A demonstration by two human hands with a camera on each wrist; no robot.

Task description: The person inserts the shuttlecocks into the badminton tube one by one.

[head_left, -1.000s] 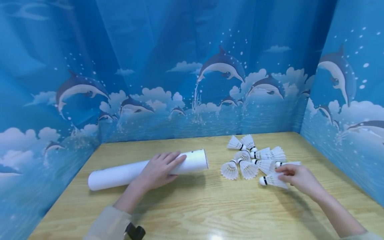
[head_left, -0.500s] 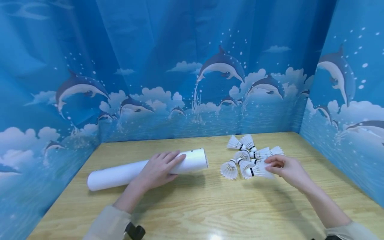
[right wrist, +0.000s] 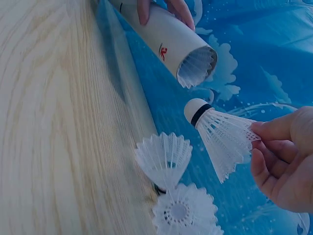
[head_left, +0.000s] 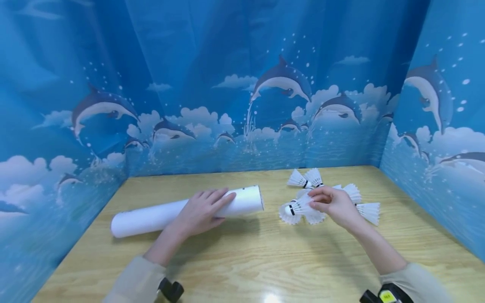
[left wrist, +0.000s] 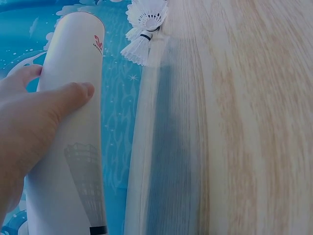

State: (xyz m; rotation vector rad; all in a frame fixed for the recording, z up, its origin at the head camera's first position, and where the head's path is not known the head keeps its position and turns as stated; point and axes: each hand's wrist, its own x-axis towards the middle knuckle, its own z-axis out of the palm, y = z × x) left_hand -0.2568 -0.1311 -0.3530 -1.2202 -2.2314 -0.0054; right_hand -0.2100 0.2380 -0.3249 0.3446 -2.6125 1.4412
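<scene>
From the head camera I see my right hand (head_left: 333,205) pinching a shuttlecock (head_left: 299,207) by its skirt, fingers curled round the feathered end. Its long axis lies nearly level, the cork nose with the black band pointing left toward the open mouth of the tube (head_left: 185,211). It hangs just above the pile of shuttlecocks (head_left: 333,198), near the tube's mouth but not touching it. My left hand (head_left: 201,214) rests flat on the tube, fingers straight and relaxed. The tube is a smooth white cylinder lying on the wooden table (head_left: 242,261), its long axis running left to right and slightly away. Half a second ago the held shuttlecock was further right, over the pile; it has travelled left toward the tube, while the left hand has stayed put.

From the left wrist camera, my thumb and fingers (left wrist: 73,95) press on the tube (left wrist: 73,137), whose matte white side carries a small red logo.

From the right wrist camera, the shuttlecock (right wrist: 220,132) shows a ribbed, netted white plastic skirt flaring from a rounded nose, which aims at the tube's mouth (right wrist: 196,66). My fingertips (right wrist: 269,129) pinch the skirt's rim.
</scene>
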